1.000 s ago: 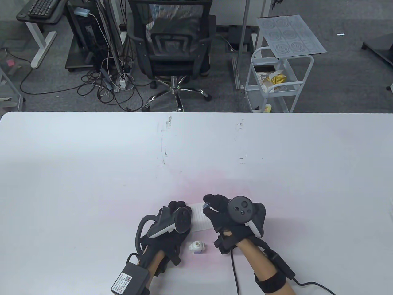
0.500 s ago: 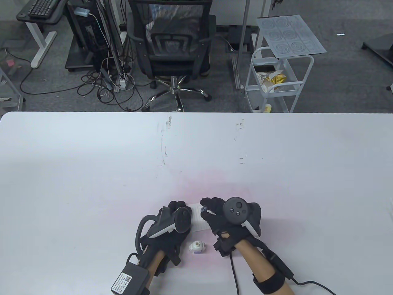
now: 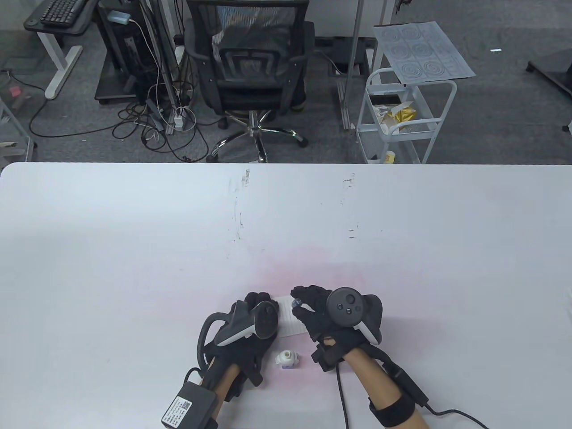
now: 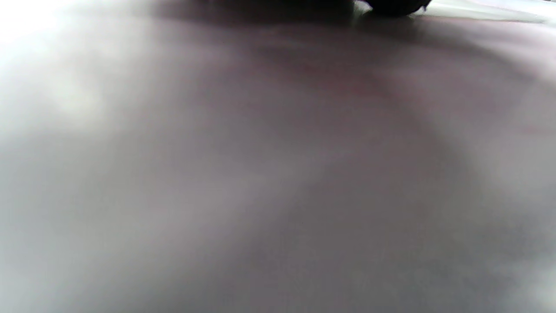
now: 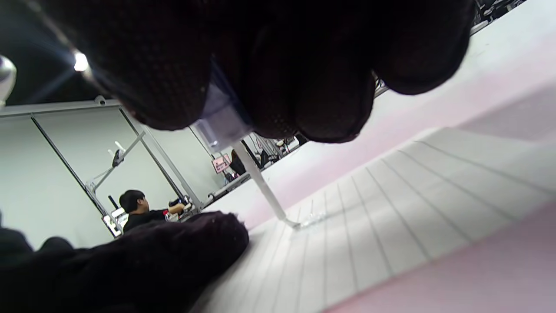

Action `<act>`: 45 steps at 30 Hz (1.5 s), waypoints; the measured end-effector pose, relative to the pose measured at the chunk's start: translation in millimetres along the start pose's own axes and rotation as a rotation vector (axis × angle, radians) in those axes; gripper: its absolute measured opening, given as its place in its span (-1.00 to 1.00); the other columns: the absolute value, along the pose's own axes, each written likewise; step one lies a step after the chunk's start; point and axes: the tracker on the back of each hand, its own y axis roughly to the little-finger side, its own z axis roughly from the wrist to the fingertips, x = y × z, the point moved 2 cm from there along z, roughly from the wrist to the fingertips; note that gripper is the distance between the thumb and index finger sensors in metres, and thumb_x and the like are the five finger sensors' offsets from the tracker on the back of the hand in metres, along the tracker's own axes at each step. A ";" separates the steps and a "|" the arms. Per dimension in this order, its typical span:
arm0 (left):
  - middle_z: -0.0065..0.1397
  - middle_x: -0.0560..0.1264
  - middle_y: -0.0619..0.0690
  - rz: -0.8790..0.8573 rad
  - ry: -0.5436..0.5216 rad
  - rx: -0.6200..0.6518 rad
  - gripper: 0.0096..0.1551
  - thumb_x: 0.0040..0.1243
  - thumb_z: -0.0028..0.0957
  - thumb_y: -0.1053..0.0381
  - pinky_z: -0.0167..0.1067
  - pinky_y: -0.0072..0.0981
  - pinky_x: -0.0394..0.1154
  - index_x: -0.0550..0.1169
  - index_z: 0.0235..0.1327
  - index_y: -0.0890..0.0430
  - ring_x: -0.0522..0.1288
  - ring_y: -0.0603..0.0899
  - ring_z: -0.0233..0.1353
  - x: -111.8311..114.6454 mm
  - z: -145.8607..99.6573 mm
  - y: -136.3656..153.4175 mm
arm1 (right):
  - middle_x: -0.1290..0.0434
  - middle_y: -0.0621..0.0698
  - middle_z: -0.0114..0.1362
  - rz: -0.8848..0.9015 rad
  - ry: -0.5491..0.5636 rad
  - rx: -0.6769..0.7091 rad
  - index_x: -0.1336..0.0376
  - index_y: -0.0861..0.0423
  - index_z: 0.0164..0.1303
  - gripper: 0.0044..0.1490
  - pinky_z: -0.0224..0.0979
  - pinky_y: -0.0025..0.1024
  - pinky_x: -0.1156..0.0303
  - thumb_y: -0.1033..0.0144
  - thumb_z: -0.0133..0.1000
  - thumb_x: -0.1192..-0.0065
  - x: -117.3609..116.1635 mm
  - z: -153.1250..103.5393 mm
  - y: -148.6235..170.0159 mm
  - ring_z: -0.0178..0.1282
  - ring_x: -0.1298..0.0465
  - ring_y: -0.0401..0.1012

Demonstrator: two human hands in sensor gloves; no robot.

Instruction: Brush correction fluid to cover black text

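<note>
A small lined white paper (image 3: 290, 319) lies on the table near the front edge, between my hands; it also shows in the right wrist view (image 5: 391, 217). My left hand (image 3: 254, 313) rests on the paper's left part, its fingers hidden under the tracker. My right hand (image 3: 301, 304) pinches the bluish cap of the correction brush (image 5: 221, 126). The thin white brush stem (image 5: 265, 191) slants down and its tip touches the paper. The open white correction fluid bottle (image 3: 286, 359) stands just in front of the paper, between my wrists. No black text is visible.
The white table (image 3: 134, 250) has scuff marks near its far middle. Beyond its far edge are an office chair (image 3: 252, 71) and a white cart (image 3: 404, 120). The left wrist view is a blurred close-up of the table surface (image 4: 278, 174).
My right hand with the brush has shifted slightly left and toward me onto the paper, then held nearly still. My left hand and the bottle have not moved.
</note>
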 end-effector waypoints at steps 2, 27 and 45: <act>0.70 -0.19 -0.17 0.000 0.000 0.000 -0.25 -0.14 0.10 -0.25 0.66 -0.02 -0.10 -0.05 0.52 -0.21 -0.16 0.08 0.75 0.0 0.0 0.0 | -0.55 -0.04 0.18 -0.016 -0.048 0.006 -0.44 -0.05 0.09 -0.40 0.17 0.02 -0.50 0.06 -0.17 -0.50 -1.8 -0.1 0.6 0.06 -0.66 0.00; 0.70 -0.20 -0.17 0.005 0.001 -0.003 -0.25 -0.14 0.10 -0.25 0.67 -0.02 -0.10 -0.06 0.52 -0.21 -0.16 0.08 0.75 1.0 -0.3 0.2 | -0.55 -0.04 0.18 -0.029 0.043 0.022 -0.44 -0.06 0.09 -0.40 0.18 0.02 -0.49 0.06 -0.17 -0.50 1.5 -2.8 -3.7 0.07 -0.66 0.00; 0.70 -0.20 -0.17 0.005 0.001 -0.003 -0.25 -0.14 0.10 -0.25 0.66 -0.02 -0.10 -0.06 0.51 -0.22 -0.16 0.08 0.75 1.3 0.1 0.0 | -0.57 -0.04 0.15 -0.079 0.043 0.042 -0.45 -0.05 0.07 -0.40 0.15 0.01 -0.51 0.04 -0.18 -0.51 2.2 -5.5 -11.5 0.04 -0.67 -0.01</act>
